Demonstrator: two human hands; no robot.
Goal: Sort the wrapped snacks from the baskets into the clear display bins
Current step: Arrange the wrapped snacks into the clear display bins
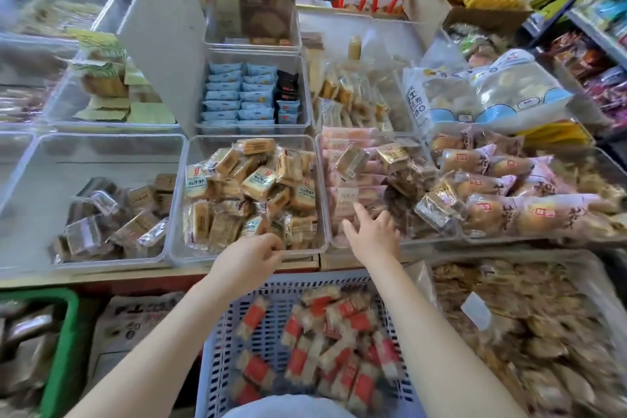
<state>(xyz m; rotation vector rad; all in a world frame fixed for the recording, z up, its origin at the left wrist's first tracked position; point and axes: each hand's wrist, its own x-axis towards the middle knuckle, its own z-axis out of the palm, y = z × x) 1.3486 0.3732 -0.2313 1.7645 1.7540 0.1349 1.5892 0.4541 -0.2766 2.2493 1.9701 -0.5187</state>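
Observation:
A blue-grey lattice basket (224,332) in front of me holds several red-and-white wrapped snacks (325,332). Beyond it stands a clear bin (176,214) piled with tan wrapped biscuits (251,187). My left hand (251,256) hovers at that bin's near rim with fingers curled; whether it holds anything is hidden. My right hand (371,231) reaches with spread fingers over the near edge of the adjoining clear bin (325,180), which holds pink wrapped snacks (353,166) and dark brown packets (403,180).
A clear bin (20,180) at left holds brown wrapped cakes. Behind are a bin of blue packets (237,95) and a white board (163,27). Wrapped buns (502,187) pile up at right, a green crate (64,332) stands lower left, and store shelves (593,27) at far right.

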